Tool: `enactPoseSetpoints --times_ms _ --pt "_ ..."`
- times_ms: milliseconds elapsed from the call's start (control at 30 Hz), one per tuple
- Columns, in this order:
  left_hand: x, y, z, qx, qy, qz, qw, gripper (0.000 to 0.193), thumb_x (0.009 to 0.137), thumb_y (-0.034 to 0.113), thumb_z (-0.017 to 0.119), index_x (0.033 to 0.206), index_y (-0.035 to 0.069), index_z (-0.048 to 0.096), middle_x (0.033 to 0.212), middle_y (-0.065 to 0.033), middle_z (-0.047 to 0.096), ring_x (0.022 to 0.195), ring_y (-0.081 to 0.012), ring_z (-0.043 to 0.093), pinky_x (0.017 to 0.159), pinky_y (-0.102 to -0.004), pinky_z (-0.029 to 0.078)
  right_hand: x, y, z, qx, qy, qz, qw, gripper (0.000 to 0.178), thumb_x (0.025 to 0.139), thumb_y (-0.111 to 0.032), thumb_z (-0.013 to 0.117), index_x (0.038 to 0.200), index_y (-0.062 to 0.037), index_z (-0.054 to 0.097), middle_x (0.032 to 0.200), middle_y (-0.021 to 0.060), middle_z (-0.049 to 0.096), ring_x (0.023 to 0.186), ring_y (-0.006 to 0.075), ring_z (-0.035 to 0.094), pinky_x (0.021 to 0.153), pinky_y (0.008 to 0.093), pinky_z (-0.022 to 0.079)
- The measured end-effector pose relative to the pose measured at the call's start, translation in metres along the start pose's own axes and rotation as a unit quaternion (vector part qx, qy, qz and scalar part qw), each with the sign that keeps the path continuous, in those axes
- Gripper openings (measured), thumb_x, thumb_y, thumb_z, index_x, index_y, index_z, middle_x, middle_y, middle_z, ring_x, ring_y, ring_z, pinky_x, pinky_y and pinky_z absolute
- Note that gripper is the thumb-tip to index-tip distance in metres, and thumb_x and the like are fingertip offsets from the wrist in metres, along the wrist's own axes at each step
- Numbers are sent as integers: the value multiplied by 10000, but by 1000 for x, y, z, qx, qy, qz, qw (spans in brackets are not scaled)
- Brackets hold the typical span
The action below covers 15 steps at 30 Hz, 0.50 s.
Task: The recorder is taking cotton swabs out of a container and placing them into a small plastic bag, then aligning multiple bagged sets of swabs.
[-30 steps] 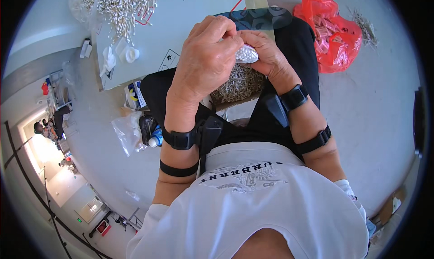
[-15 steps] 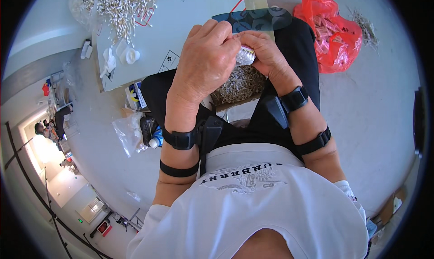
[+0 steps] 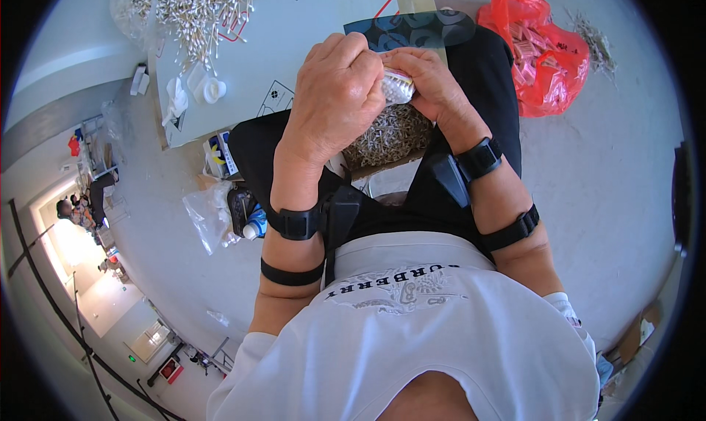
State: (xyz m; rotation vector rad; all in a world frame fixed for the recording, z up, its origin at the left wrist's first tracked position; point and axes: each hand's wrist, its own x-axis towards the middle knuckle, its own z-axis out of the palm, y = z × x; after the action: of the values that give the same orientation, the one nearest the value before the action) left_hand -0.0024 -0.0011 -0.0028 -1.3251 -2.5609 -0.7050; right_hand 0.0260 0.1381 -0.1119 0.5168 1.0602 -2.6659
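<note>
Between my two hands, over my lap, is a bundle of cotton swabs (image 3: 398, 90), its white tips facing me and a bit of pinkish wrapping at its upper edge. My left hand (image 3: 334, 90) is closed at the bundle's left side, its back toward me and the fingertips hidden. From the right, my right hand (image 3: 435, 86) grips the bundle between thumb and fingers. Just below, a cardboard box (image 3: 393, 169) filled with loose cotton swabs (image 3: 390, 136) sits between my thighs.
A pale table (image 3: 294, 24) ahead bears a heap of cotton swabs (image 3: 198, 13) and a small white cup (image 3: 213, 91). Dark translucent sheeting (image 3: 412, 33) lies beyond my hands. To the right is a red plastic bag (image 3: 548, 90) of pink packets; clear plastic (image 3: 208, 216) lies at left.
My left hand has shifted slightly, and a little more of the swab bundle shows between my hands. My right hand keeps nearly the same place.
</note>
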Motion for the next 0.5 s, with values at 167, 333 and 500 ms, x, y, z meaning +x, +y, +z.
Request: enactPoseSetpoints --times_ms 167,333,500 --pt "0 0 -3 10 -6 17 1000 126 691 -6 695 758 45 601 765 -60 521 768 -250 563 687 -363 471 0 2 1 3 2 -2 1000 209 893 -147 596 891 42 684 785 85 658 635 147 648 481 254 528" --pt "1 -2 -5 38 -40 43 998 114 697 24 710 763 32 617 770 -53 532 772 -229 564 700 -356 470 5 8 -7 -58 3 -33 998 224 901 -159 571 870 31 684 748 73 643 562 129 613 394 230 454" --pt "5 0 -4 38 -69 64 995 109 697 14 679 729 27 576 783 -61 522 792 -237 557 700 -354 470 4 8 -9 -67 2 -35 997 232 900 -151 565 877 49 680 742 79 636 560 133 610 399 238 451"
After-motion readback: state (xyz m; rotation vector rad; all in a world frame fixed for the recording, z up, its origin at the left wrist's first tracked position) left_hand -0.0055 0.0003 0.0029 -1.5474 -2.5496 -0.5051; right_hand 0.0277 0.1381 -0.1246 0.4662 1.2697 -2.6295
